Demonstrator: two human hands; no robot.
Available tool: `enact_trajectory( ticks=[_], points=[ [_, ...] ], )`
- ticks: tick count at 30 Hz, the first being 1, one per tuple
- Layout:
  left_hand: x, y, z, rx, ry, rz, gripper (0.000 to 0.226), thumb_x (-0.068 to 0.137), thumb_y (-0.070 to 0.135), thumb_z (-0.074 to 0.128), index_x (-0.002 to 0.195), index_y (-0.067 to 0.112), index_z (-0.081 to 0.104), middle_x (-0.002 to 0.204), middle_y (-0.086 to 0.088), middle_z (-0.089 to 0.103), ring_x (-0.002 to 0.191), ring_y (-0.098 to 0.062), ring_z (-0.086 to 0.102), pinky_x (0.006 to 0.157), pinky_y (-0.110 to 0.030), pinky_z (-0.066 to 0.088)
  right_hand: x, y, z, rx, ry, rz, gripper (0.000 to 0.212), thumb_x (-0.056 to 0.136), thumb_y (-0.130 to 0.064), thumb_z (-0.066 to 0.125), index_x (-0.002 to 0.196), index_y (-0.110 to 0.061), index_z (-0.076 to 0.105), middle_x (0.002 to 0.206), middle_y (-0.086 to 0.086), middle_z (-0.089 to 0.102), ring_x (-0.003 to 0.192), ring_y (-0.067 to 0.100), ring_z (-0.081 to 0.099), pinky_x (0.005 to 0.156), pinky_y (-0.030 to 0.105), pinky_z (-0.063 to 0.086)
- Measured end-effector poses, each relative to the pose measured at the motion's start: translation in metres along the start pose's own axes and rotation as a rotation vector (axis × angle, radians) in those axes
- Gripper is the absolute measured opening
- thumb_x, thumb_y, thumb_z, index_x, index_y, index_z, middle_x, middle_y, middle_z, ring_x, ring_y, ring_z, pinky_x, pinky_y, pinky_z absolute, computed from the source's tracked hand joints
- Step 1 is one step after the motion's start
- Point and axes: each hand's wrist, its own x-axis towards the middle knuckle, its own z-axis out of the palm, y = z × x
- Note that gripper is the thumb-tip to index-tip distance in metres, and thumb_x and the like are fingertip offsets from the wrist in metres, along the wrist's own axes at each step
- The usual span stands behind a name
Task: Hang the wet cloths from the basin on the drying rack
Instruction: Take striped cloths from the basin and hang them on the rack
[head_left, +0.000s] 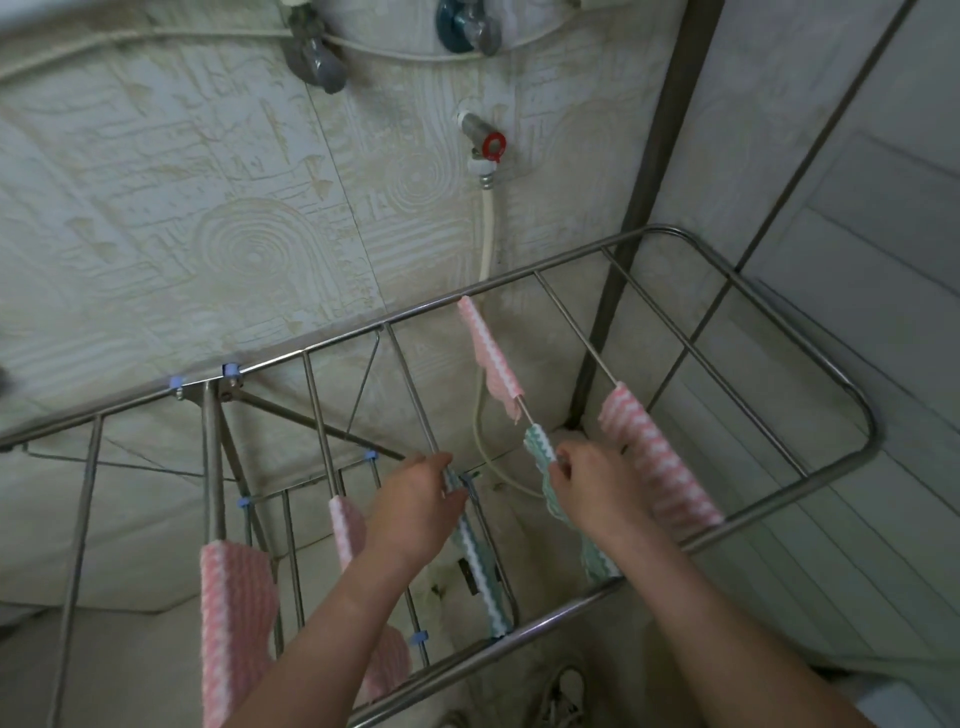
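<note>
A steel drying rack (810, 358) fills the view below me. Pink striped cloths hang on its bars: one at the far middle (491, 353), one at the right (657, 457), two at the near left (236, 613). A green striped cloth (480, 566) lies along a middle bar, and my left hand (415, 504) grips its far end on that bar. My right hand (592, 483) pinches another green striped cloth (540, 441) draped over the bar to the right. The basin is out of sight.
A tiled wall stands close behind the rack, with a red-handled tap (485, 143) and a white hose (485, 234) running down under the bars. A dark metal post (639, 208) rises at the right. Shoes (563, 691) lie on the floor under the rack's near rail.
</note>
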Motion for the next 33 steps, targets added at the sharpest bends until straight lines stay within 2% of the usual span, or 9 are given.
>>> enact_trajectory(
  ticks=[4,7,9,13,16,19,24,29,33],
  points=[
    [-0.005,-0.01,-0.007,-0.065,0.048,0.084,0.05,0.09,0.034,0.058,0.137,0.021,0.046,0.106,-0.006,0.061,0.097,-0.023,0.06,0.074,-0.029,0.044,-0.008,-0.002,-0.005,0.087,0.066,0.016,0.018,0.092,-0.027,0.05,0.1,-0.015,0.06,0.091,0.01,0.065,0.081,0.029,0.062,0.061,0.028,0.036],
    [-0.008,-0.019,-0.02,-0.136,0.035,0.181,0.036,0.091,0.028,0.057,0.127,0.025,0.055,0.096,-0.002,0.065,0.086,-0.019,0.063,0.069,-0.028,0.047,-0.029,-0.012,-0.012,0.185,0.133,0.05,0.014,0.09,-0.021,0.052,0.077,-0.023,0.055,0.071,-0.001,0.057,0.062,0.01,0.048,0.062,0.024,0.029],
    [-0.011,-0.021,-0.028,-0.18,0.037,0.247,0.025,0.092,0.025,0.057,0.115,0.022,0.065,0.089,-0.001,0.07,0.079,-0.018,0.065,0.069,-0.027,0.049,-0.043,-0.02,-0.016,0.237,0.223,0.071,0.036,0.088,-0.016,0.053,0.063,-0.033,0.035,0.059,-0.011,0.038,0.055,-0.003,0.034,0.056,0.02,0.025],
    [-0.019,-0.019,-0.041,-0.234,0.042,0.388,0.016,0.091,0.021,0.059,0.098,0.018,0.073,0.088,-0.002,0.073,0.079,-0.02,0.066,0.065,-0.025,0.043,-0.081,-0.039,-0.021,0.339,0.367,0.142,0.013,0.087,-0.016,0.053,0.077,-0.012,0.06,0.069,0.007,0.06,0.066,0.02,0.056,0.063,0.037,0.046],
    [-0.026,-0.012,-0.044,-0.24,0.034,0.475,0.013,0.088,0.015,0.062,0.094,0.014,0.074,0.087,-0.005,0.073,0.078,-0.024,0.066,0.062,-0.024,0.036,-0.106,-0.043,-0.024,0.382,0.416,0.23,0.016,0.09,-0.015,0.057,0.09,-0.004,0.068,0.082,0.011,0.07,0.078,0.027,0.064,0.076,0.043,0.052],
    [-0.036,-0.004,-0.039,-0.26,-0.043,0.584,0.016,0.084,0.007,0.061,0.093,0.014,0.073,0.089,-0.005,0.072,0.079,-0.024,0.067,0.068,-0.022,0.041,-0.137,-0.045,-0.028,0.429,0.493,0.313,0.015,0.09,-0.02,0.06,0.096,-0.017,0.072,0.082,0.002,0.072,0.077,0.02,0.066,0.077,0.037,0.053],
    [-0.065,0.02,-0.032,-0.339,-0.164,0.774,0.029,0.076,0.016,0.047,0.087,0.016,0.074,0.085,0.003,0.069,0.077,-0.009,0.057,0.067,-0.02,0.044,-0.19,-0.033,-0.026,0.555,0.578,0.423,0.014,0.091,-0.02,0.059,0.085,-0.024,0.07,0.069,-0.007,0.068,0.067,0.015,0.066,0.071,0.036,0.056],
    [-0.113,0.042,-0.019,-0.347,-0.345,0.933,0.027,0.075,0.011,0.047,0.08,0.02,0.072,0.081,0.013,0.066,0.078,-0.005,0.057,0.068,-0.015,0.042,-0.267,-0.025,-0.009,0.664,0.678,0.549,0.017,0.092,-0.019,0.06,0.081,-0.029,0.068,0.065,-0.008,0.066,0.059,0.006,0.059,0.062,0.017,0.047],
    [-0.166,0.055,0.006,-0.252,-0.549,1.054,0.025,0.076,0.011,0.05,0.084,0.023,0.07,0.083,0.011,0.065,0.075,-0.001,0.054,0.067,-0.001,0.034,-0.346,-0.01,0.024,0.654,0.706,0.69,0.014,0.091,-0.02,0.061,0.089,-0.031,0.069,0.072,-0.013,0.066,0.069,0.002,0.062,0.07,0.017,0.049]
  ],
)
